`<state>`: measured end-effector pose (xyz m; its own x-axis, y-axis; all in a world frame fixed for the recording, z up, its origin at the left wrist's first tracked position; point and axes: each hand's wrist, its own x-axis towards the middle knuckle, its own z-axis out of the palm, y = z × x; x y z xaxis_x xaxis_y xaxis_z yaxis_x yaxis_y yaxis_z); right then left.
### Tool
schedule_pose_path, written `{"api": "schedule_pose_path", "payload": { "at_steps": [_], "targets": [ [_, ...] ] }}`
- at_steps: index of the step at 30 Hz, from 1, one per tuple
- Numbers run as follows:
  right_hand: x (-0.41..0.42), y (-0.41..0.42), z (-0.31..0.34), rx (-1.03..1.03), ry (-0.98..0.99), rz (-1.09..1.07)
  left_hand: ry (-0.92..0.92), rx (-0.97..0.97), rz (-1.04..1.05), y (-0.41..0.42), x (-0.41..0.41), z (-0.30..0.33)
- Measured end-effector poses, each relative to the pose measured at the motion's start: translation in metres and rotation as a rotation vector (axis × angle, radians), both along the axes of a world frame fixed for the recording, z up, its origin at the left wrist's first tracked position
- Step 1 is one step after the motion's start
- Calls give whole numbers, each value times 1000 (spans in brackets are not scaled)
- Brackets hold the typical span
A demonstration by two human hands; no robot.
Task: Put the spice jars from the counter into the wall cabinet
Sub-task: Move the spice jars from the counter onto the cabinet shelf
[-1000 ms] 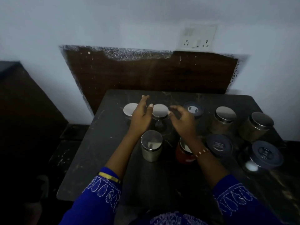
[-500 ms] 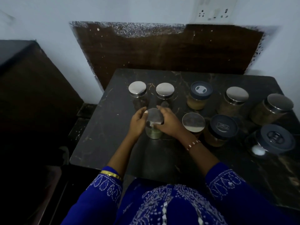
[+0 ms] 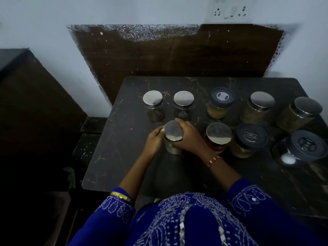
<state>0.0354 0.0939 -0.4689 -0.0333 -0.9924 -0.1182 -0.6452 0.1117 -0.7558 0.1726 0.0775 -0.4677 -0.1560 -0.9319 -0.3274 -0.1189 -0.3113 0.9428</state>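
A small glass spice jar with a shiny metal lid (image 3: pixel 173 133) stands near the middle of the dark counter (image 3: pixel 124 157). My left hand (image 3: pixel 154 142) wraps its left side and my right hand (image 3: pixel 189 137) wraps its right side, fingers curled round the glass. Two metal-lidded jars (image 3: pixel 153 98) (image 3: pixel 183 99) stand just behind it. To the right sit a metal-lidded jar with red contents (image 3: pixel 219 133) and several larger jars with dark or metal lids (image 3: pixel 222 96). No wall cabinet is in view.
A dark wooden panel (image 3: pixel 177 54) leans on the white wall behind the counter, below a socket plate (image 3: pixel 230 10). A dark cabinet top (image 3: pixel 26 86) lies at the left. A round container with white powder (image 3: pixel 301 148) sits at the right edge.
Both hands came back from the rear jars and closed round the near metal-lidded jar. My view has tilted down and closer to the counter.
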Motion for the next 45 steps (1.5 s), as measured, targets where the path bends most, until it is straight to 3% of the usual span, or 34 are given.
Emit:
{"api": "schedule_pose_path", "payload": {
  "at_steps": [4,9,13,15,19,22,25,27,31,34,40,45],
  "targets": [
    [-9,-4,15,-15,-120,-73,24,35,-85,-11,6,6],
    [-28,-2,44,-14,-578,-131,162,100,-197,-23,9,23],
    [-38,-2,56,-32,-1014,-79,341,304,-337,-28,6,32],
    [-39,-3,59,-72,-1125,-79,452,405,-341,-28,1,35],
    [-31,-4,62,-155,-1047,-238,583,500,-302,-23,-11,29],
    [-27,-4,66,-188,-775,-400,588,420,-288,-23,-14,31],
    [-21,-2,64,-131,-661,-377,481,256,-308,-23,-17,37],
    [-16,1,63,-134,-713,-380,389,157,-271,-23,-19,39],
    [-16,6,61,-157,-880,-376,404,145,-188,-23,-21,39],
    [-12,8,58,-209,-928,-412,429,134,-239,-23,-25,40],
    [-18,11,64,-244,-832,-418,532,220,-408,-21,-30,43],
    [-22,13,64,-220,-849,-436,503,135,-448,-25,-27,43]
  ]
}}
